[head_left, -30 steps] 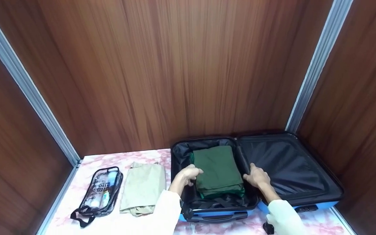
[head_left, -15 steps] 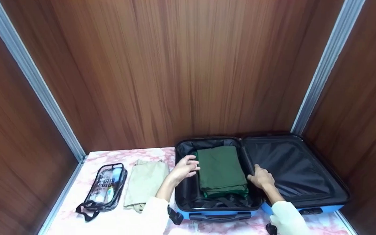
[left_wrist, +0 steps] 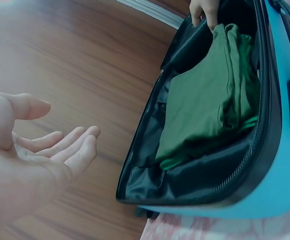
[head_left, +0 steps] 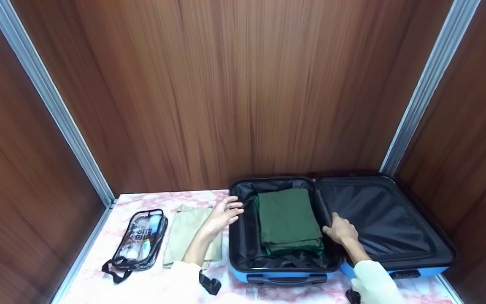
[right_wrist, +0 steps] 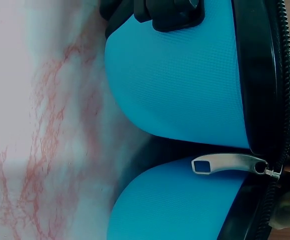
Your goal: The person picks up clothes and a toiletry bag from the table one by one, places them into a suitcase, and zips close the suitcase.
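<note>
My left hand [head_left: 221,215] hovers over the left rim of the suitcase, fingers spread and holding nothing. In the left wrist view that hand [left_wrist: 40,145] is palm up, apart from everything. Folded dark green clothes [head_left: 289,217] lie stacked inside the left half of the open suitcase [head_left: 287,270]. My right hand [head_left: 341,230] grips the suitcase's inner edge between the two halves, just right of the stack. Its fingers [left_wrist: 205,11] reach down near the green clothes in the left wrist view. Dark shadow hides most of it in the right wrist view.
Left of the suitcase lies a folded beige garment [head_left: 184,228], partly behind my left forearm. Farther left is a clear toiletry bag [head_left: 139,240] with black trim and a strap. The black-lined lid half [head_left: 382,219] lies flat at right. Wooden panels [head_left: 243,93] enclose the table.
My left hand has lifted away from the green clothes and moved left, its fingers opening out. The right hand stays at the suitcase edge. The head view has shifted slightly.
</note>
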The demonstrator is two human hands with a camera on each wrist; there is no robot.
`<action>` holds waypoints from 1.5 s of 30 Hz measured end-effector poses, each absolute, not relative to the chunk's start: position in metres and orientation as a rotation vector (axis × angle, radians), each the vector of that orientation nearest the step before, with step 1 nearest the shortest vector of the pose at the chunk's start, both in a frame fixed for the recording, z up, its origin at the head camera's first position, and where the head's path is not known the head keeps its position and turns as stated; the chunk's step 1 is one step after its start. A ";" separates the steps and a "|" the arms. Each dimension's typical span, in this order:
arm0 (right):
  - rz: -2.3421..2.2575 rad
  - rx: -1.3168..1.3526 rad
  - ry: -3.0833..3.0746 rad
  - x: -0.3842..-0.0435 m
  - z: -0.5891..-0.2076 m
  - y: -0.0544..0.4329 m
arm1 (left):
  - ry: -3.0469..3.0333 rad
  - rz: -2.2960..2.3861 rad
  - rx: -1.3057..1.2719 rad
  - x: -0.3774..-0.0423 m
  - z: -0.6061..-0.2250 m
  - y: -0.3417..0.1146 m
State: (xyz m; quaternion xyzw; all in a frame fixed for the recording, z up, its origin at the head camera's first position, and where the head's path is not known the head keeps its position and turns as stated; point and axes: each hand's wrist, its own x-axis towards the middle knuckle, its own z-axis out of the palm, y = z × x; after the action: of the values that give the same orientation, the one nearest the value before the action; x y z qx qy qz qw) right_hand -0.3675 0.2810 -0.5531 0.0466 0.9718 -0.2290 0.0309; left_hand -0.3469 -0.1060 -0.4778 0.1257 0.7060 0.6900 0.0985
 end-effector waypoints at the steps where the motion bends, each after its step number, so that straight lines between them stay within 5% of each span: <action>1: -0.704 0.145 2.995 -0.367 -0.554 0.281 | 2.097 2.040 0.373 -0.346 -0.478 -0.109; 45: -0.716 0.131 3.016 -0.368 -0.557 0.281 | 2.261 2.026 -0.072 -0.320 -0.512 -0.228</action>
State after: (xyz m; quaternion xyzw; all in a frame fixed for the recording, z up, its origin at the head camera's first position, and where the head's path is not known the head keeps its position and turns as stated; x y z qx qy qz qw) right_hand -0.3685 0.2814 -0.5568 0.0422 0.9719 -0.2307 0.0194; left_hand -0.3202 -0.2279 -0.5116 -0.0237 0.7435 0.6662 0.0524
